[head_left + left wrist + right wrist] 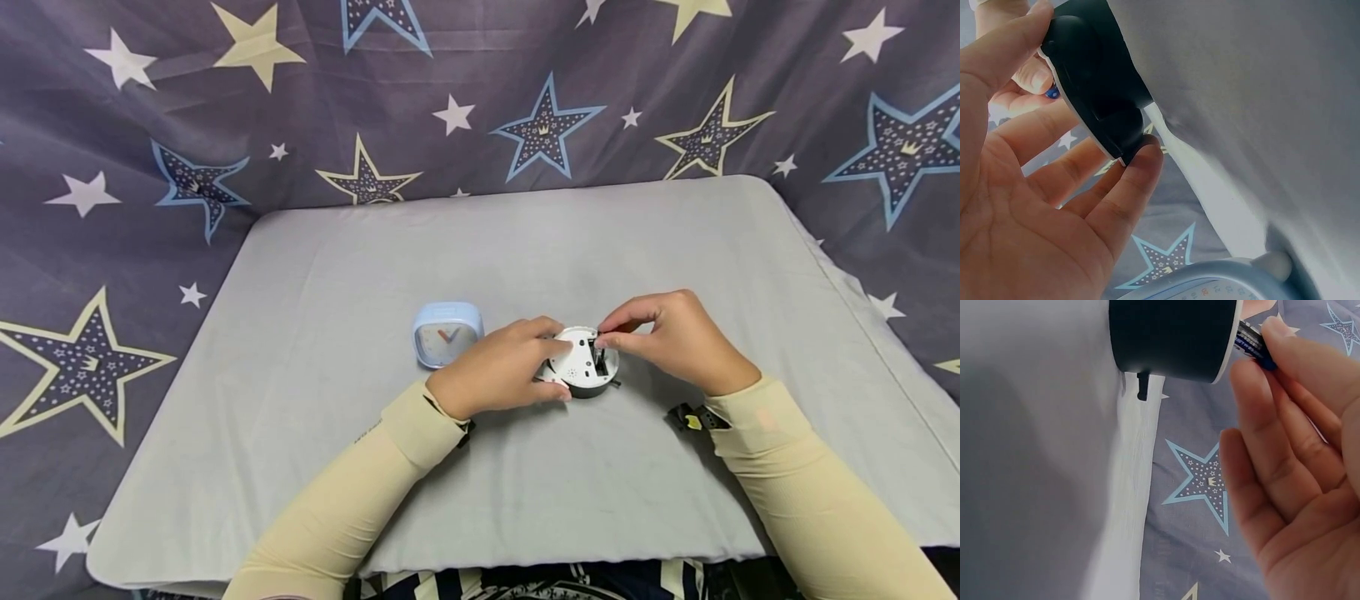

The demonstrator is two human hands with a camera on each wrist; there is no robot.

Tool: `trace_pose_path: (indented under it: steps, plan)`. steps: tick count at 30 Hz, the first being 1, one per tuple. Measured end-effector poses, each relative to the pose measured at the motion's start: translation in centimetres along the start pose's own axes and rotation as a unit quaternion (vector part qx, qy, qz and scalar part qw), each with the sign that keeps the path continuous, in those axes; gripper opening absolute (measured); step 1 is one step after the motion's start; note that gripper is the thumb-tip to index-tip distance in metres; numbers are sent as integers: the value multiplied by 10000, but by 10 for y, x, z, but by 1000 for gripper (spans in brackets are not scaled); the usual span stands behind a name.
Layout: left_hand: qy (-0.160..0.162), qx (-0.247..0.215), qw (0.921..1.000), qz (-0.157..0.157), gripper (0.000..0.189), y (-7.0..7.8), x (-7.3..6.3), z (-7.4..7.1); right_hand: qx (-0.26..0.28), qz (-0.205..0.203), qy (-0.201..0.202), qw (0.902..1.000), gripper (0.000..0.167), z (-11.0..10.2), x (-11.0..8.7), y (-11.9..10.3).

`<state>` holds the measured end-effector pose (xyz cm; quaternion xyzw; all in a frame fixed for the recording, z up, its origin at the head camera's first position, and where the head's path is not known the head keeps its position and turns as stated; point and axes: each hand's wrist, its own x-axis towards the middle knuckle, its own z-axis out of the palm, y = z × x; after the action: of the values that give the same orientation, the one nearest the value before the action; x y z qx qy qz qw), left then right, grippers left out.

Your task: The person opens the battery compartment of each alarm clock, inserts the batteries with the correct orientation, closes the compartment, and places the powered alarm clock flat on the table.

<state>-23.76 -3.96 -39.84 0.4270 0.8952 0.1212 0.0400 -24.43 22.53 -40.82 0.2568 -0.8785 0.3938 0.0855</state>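
Note:
A round, dark-bodied device (577,362) lies on the table, its white back and battery slot facing up. My left hand (506,365) grips its left side between thumb and fingers; in the left wrist view the dark body (1094,69) sits within that grip. Over the slot, my right hand (671,337) pinches a blue-and-black battery (1254,345) between thumb and fingertips. The battery's inner end is at the white back; how far it sits in the slot is hidden. A light blue alarm clock (447,333) stands just left of my left hand.
The table (315,467) has a light grey cloth cover. A dark curtain (292,100) with stars hangs behind it and along its sides. A small black piece (1142,386) sticks out from the device's side.

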Motion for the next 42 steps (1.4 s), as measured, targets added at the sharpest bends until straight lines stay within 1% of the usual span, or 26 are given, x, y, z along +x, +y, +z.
trace_pose_path:
  steps: [8,18,26,28,34,38,42]
  plan:
    - [9,-4,10000,7,57,0,0,0,-14,6,-217,9998,13,1,0,1]
    - [3,-6,10000,25,57,0,0,-1,-57,-37,-397,9992,13,2,0,2]
    - [12,55,10000,49,59,-1,0,1,-81,-350,-468,9983,13,2,2,3]
    - [-2,59,10000,33,59,-1,0,1,-84,-374,-475,9981,14,1,2,4]
    - [-48,45,10000,-25,60,-1,0,0,-82,-231,-574,9981,14,1,2,3]
    - [-35,41,10000,9,60,-1,0,0,-97,-104,-652,9978,15,2,2,2]
    - [-18,32,10000,22,59,-1,0,0,-201,-92,-700,9973,15,2,2,3]
